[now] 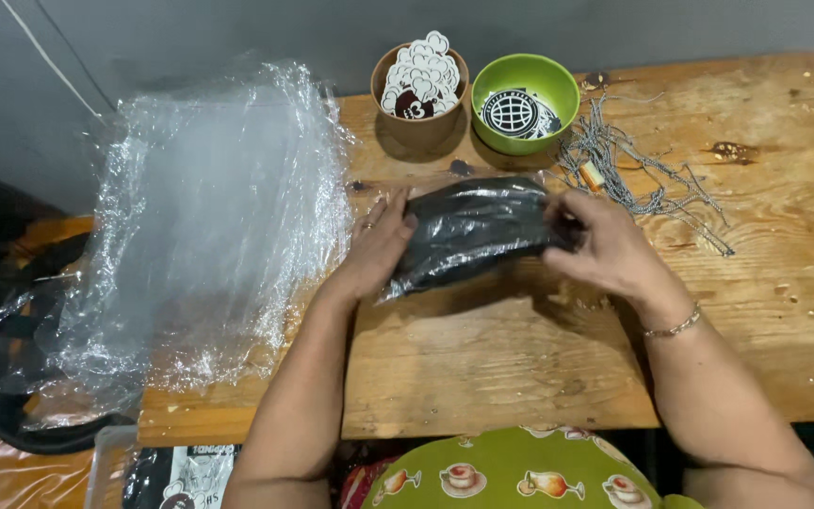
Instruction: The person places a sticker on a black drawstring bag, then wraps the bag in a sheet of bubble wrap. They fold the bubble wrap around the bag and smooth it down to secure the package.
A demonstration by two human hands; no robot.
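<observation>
Black bundle (471,231) (plastic-wrapped) between left hand (376,247), right hand (605,245).

left hand (376,247): bare, no glove; thin metallic ring on one finger, toward 11 o'clock of the hand.
right hand (605,247): bare, no glove; no ring visible from this view.
right wrist: slim gold-toned chain bracelet (673,328), links small, sits across the wrist at 5 o'clock from the right hand.
forearms: both uncovered up to the bottom picture edge; no sleeves, no watch in view.
torso garment: olive-green fabric printed with cups and stemmed glasses (520,471), at 6 o'clock of the picture; motifs in cream, brown and orange.
garment edge: patch of red fabric at 9 o'clock of the green cloth, detail unclear.
</observation>
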